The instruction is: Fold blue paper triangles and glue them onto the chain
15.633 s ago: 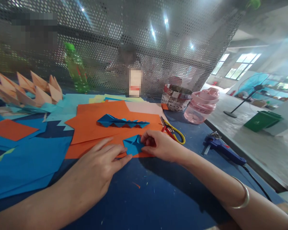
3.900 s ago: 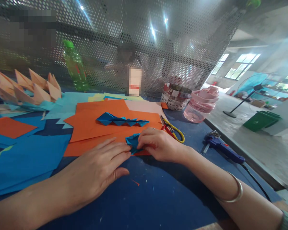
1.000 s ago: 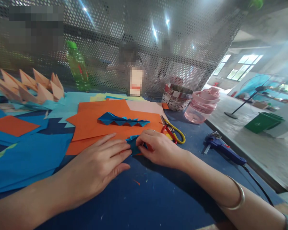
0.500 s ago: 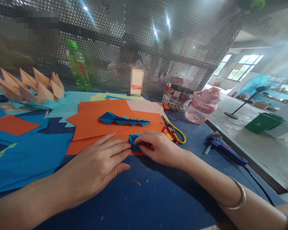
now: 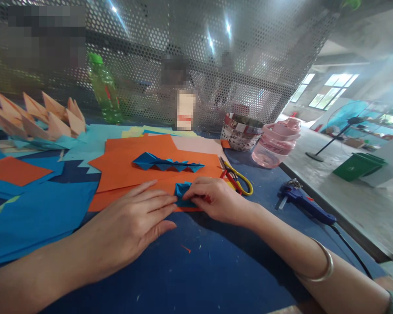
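Observation:
A small folded blue paper piece lies on orange sheets at the middle of the dark blue table. My left hand lies flat with fingers stretched out, the fingertips pressing the piece's left edge. My right hand is curled over its right side, fingers pinching the paper. A finished chain of folded blue pieces rests on the orange sheets just behind.
Scissors with red and yellow handles lie right of my right hand. A blue glue gun lies further right. A pink bottle, a patterned cup, a green bottle and orange folded points stand behind. Blue sheets cover the left.
Over the last seconds the blue piece has been folded smaller under my fingers. My right hand has shifted slightly over it; my left hand stays flat at its edge.

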Motion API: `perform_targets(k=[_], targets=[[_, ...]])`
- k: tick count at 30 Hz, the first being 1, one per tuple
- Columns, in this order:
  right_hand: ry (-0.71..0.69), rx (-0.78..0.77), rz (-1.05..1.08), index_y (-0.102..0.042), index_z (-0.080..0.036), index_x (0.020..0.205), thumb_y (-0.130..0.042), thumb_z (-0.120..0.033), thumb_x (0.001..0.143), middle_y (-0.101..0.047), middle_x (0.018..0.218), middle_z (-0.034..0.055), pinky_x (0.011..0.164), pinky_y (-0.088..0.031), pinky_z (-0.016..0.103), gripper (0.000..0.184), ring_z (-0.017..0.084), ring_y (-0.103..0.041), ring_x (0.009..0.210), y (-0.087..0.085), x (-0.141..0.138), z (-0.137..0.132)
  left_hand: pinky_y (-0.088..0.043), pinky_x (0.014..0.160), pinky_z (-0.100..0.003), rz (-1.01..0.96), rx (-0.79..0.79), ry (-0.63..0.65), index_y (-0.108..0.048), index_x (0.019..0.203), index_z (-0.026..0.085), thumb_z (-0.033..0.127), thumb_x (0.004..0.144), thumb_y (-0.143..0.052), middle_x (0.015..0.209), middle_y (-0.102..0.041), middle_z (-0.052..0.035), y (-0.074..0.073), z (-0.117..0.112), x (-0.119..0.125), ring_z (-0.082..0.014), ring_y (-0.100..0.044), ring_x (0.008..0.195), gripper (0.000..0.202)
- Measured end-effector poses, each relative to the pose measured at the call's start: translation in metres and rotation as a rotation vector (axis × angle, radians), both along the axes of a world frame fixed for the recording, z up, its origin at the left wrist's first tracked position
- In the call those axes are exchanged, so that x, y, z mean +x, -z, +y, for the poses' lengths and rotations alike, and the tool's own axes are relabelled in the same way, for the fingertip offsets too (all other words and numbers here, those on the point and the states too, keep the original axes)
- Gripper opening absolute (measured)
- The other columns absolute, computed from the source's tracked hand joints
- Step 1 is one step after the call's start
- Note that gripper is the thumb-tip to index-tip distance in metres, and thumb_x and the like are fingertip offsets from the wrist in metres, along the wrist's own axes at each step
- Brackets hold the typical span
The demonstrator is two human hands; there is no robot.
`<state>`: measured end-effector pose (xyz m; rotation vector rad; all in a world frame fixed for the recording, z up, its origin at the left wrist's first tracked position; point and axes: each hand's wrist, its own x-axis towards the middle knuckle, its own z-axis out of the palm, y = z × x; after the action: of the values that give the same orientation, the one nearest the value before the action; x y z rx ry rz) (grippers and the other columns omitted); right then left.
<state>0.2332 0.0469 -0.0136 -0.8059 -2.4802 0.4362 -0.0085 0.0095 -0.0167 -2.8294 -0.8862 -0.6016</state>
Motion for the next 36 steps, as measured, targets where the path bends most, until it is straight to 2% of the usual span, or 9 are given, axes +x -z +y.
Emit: perform_targets(k=[6, 14, 23, 29, 33, 36], targets=[[-0.060, 0.011, 0.013, -0.072, -0.014, 0.089, -0.057, 0.002, 0.080, -0.068, 0.087, 0.0049, 0.076, -0.051, 0.024, 0.023, 0.013, -0.064, 0.081, -0.001, 0.002, 0.002, -0.042, 0.107, -0.052, 0.028, 0.017, 0.001, -0.069, 0.117, 0.019, 0.041, 0.098, -0.046, 0.120, -0.071, -0.0070, -0.002, 0.001, -0.001, -0.0268, -0.064, 0.114, 0.037], [-0.096, 0.038, -0.047, -0.071, -0.014, 0.089, -0.058, 0.001, 0.079, -0.067, 0.093, 0.0063, 0.080, -0.051, 0.026, 0.023, 0.015, -0.063, 0.085, -0.005, 0.003, 0.000, -0.040, 0.110, -0.051, -0.010, -0.039, 0.001, -0.069, 0.118, 0.022, 0.041, 0.096, -0.050, 0.120, -0.071, -0.0053, -0.002, 0.001, -0.002, -0.0255, -0.063, 0.114, 0.035], [-0.079, 0.095, -0.192, -0.070, -0.014, 0.091, -0.056, -0.001, 0.081, -0.068, 0.095, 0.0068, 0.080, -0.049, 0.026, 0.021, 0.017, -0.062, 0.089, -0.011, 0.001, -0.005, -0.042, 0.107, -0.051, -0.011, 0.001, -0.012, -0.059, 0.130, 0.019, 0.039, 0.096, -0.050, 0.126, -0.067, -0.0099, 0.009, 0.003, -0.002, -0.0286, -0.060, 0.118, 0.041], [-0.057, 0.154, -0.257, -0.071, -0.014, 0.093, -0.054, -0.006, 0.086, -0.068, 0.099, 0.0078, 0.078, -0.049, 0.026, 0.020, 0.018, -0.063, 0.091, -0.013, 0.000, -0.008, -0.042, 0.105, -0.050, 0.093, 0.059, 0.013, -0.065, 0.119, 0.019, 0.035, 0.097, -0.048, 0.120, -0.066, -0.0107, 0.010, 0.005, 0.000, -0.0280, -0.060, 0.112, 0.032], [-0.051, 0.185, -0.291, -0.071, -0.014, 0.093, -0.052, -0.005, 0.085, -0.068, 0.098, 0.0078, 0.077, -0.049, 0.027, 0.022, 0.018, -0.063, 0.090, -0.014, 0.000, -0.010, -0.038, 0.106, -0.054, 0.137, 0.123, 0.002, -0.067, 0.113, 0.017, 0.037, 0.099, -0.044, 0.116, -0.068, -0.0123, 0.010, 0.004, 0.003, -0.0298, -0.060, 0.111, 0.034], [-0.045, 0.218, -0.307, -0.071, -0.013, 0.086, -0.050, -0.004, 0.082, -0.068, 0.094, 0.0082, 0.075, -0.049, 0.028, 0.023, 0.019, -0.062, 0.085, -0.013, 0.000, -0.011, -0.037, 0.107, -0.055, 0.139, 0.158, 0.004, -0.067, 0.116, 0.016, 0.038, 0.098, -0.045, 0.117, -0.068, -0.0138, 0.010, 0.003, 0.004, -0.0310, -0.061, 0.112, 0.036]])
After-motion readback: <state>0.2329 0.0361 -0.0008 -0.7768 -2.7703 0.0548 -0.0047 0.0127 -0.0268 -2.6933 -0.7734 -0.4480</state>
